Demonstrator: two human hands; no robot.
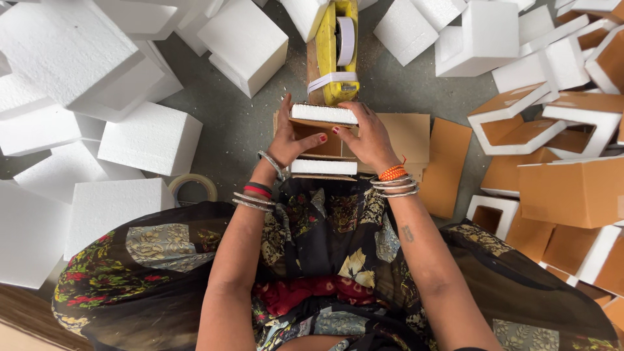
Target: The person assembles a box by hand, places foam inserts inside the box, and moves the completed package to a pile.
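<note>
The white foam strip (323, 114) lay crosswise on a cardboard piece (406, 133), just before the yellow tape dispenser (333, 52). The left hand (290, 138) and right hand (369, 138) pinched its two ends, equally near.

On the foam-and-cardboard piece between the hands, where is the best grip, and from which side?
Judging by its pose, grip the brown cardboard piece with white foam end strips by its two long side edges, one hand from each side. The left hand and right hand already flank it; the foam ends look crushable.
</note>
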